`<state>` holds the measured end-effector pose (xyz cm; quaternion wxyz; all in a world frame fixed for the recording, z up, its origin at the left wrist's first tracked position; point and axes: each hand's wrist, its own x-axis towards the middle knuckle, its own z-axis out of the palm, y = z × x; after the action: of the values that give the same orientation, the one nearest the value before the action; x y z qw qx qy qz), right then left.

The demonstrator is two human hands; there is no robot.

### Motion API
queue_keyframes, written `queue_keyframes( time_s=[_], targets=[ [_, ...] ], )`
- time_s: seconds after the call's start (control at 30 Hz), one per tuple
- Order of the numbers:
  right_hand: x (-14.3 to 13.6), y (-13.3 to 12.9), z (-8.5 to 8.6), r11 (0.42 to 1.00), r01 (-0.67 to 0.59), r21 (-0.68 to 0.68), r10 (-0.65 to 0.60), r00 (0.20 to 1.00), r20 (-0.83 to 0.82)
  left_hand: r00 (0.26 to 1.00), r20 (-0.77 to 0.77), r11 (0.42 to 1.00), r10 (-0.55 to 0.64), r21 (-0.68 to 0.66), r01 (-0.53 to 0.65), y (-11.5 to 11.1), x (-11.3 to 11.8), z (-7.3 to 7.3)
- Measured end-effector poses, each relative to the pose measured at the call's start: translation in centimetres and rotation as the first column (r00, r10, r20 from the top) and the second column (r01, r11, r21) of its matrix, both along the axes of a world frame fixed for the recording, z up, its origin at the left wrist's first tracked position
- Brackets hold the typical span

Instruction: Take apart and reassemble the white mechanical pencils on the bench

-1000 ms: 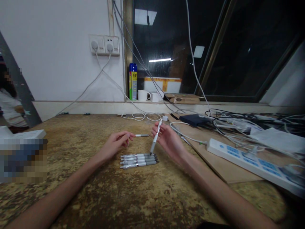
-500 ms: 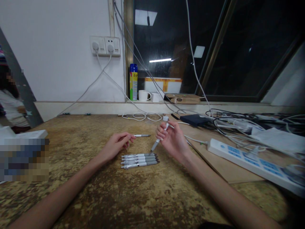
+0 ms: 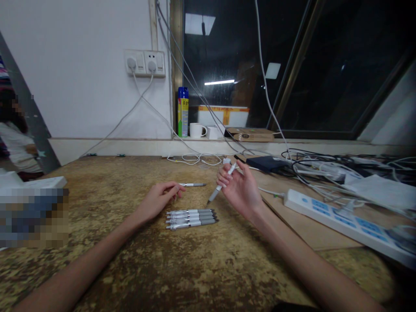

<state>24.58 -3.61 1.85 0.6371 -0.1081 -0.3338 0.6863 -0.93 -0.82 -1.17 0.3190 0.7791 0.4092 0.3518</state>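
My right hand (image 3: 242,190) is raised over the table with its fingers closed round a white-and-grey pen (image 3: 216,193). That pen slants, its dark tip pointing down and left. Below it, several matching pens (image 3: 191,219) lie side by side in a row, grey grips to the right. My left hand (image 3: 159,199) rests behind the row, fingers curled over the left end of another pen (image 3: 196,185) lying flat on the table. The covered end of that pen is hidden by the fingers.
On the right sit a white power strip (image 3: 344,221), a dark flat box (image 3: 268,164) and tangled cables (image 3: 318,167). A spray can (image 3: 183,112) and white mug (image 3: 196,130) stand on the sill. A person (image 3: 19,143) is at the far left.
My right hand has moved slightly up and right with its pen, so the tip is now clear of the row. The left hand and the lying pens have barely changed.
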Motion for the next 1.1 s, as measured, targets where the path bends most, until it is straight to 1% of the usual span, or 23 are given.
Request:
queue_keyframes(
  time_s=[0.1,0.27,0.43,0.6,0.77,0.93,1.1],
  targets=[
    [0.10,0.05,-0.05,1.000,0.008,-0.010,-0.008,1.000,0.000,1.000,-0.014,1.000,0.001,0.008,-0.001,0.07,-0.02,-0.05],
    [0.10,0.02,-0.05,1.000,0.016,0.012,-0.016,1.000,0.004,1.000,-0.008,1.000,-0.005,0.003,0.005,0.02,0.03,0.01],
    [0.02,-0.05,0.06,1.000,0.024,-0.009,-0.024,1.000,-0.019,1.000,-0.002,1.000,-0.015,-0.009,0.015,-0.11,0.08,0.18],
    [0.08,-0.02,0.06,0.999,0.052,-0.004,-0.052,0.999,-0.011,1.000,-0.007,1.000,-0.011,-0.009,0.011,-0.15,0.09,0.11],
    [0.20,-0.15,0.27,0.999,0.043,-0.006,-0.043,0.999,-0.024,1.000,-0.006,1.000,-0.016,-0.019,0.016,-0.39,0.12,0.19],
    [0.09,-0.11,0.37,0.997,0.075,-0.012,-0.075,0.997,0.004,0.999,-0.012,0.999,-0.033,-0.026,0.033,-0.23,0.10,0.06],
    [0.11,-0.03,0.36,0.996,0.086,-0.016,-0.086,0.996,-0.014,1.000,-0.006,0.999,-0.029,-0.035,0.029,-0.18,0.15,0.00]
  ],
)
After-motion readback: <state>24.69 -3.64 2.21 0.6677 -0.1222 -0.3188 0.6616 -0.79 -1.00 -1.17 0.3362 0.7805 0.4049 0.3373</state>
